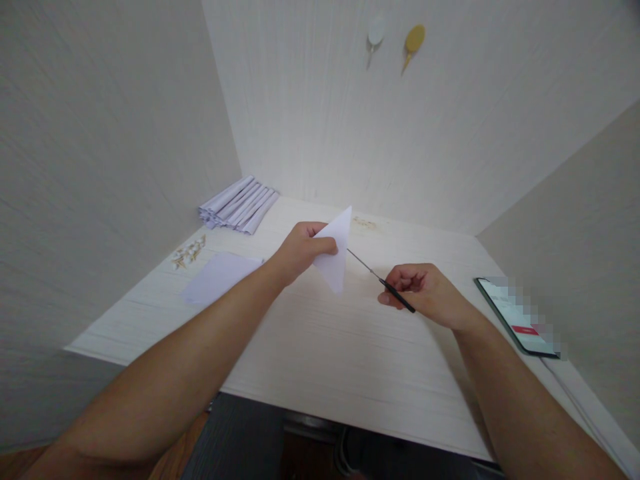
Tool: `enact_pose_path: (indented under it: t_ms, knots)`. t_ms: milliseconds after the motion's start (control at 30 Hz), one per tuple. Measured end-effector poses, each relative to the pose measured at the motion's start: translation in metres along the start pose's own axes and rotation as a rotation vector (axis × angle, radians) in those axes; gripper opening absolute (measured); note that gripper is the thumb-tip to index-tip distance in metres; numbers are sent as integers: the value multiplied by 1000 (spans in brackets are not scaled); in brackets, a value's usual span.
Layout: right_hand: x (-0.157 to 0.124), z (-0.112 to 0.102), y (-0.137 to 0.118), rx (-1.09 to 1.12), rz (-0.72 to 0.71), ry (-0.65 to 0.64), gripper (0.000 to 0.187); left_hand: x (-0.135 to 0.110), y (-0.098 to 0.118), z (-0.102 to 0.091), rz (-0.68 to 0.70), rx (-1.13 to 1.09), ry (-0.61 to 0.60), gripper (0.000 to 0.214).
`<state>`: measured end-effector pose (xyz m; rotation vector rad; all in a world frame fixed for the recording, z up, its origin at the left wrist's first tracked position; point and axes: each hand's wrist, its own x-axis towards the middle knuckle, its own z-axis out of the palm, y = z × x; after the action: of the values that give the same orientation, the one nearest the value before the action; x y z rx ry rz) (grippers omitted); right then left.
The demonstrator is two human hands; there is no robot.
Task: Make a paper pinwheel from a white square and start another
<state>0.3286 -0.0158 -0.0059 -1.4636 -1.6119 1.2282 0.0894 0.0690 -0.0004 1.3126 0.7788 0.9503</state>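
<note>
My left hand point(300, 252) pinches a folded white paper triangle point(336, 257) and holds it up over the middle of the pale wooden table point(350, 353). My right hand point(425, 293) is closed around the black handles of a pair of scissors point(383, 281). The thin blades point up and left, and their tip meets the right edge of the paper. Both forearms reach in from the bottom of the view.
A stack of folded white papers point(239, 205) lies in the far left corner. A flat white sheet point(217, 277) and small paper scraps point(189, 252) sit at the left. A phone point(515, 317) with a cable lies near the right edge. Walls enclose three sides.
</note>
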Motion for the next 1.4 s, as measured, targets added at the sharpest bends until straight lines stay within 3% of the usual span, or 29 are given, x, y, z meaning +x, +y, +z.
enact_pose_path:
  t_ms: [767, 1400]
  knots:
    - [-11, -16, -5, -116, 36, -167, 33, -5, 3, -4, -145, 34, -278, 10]
    - [-14, -17, -11, -143, 52, -207, 33, -6, 5, -6, -158, 49, -390, 8]
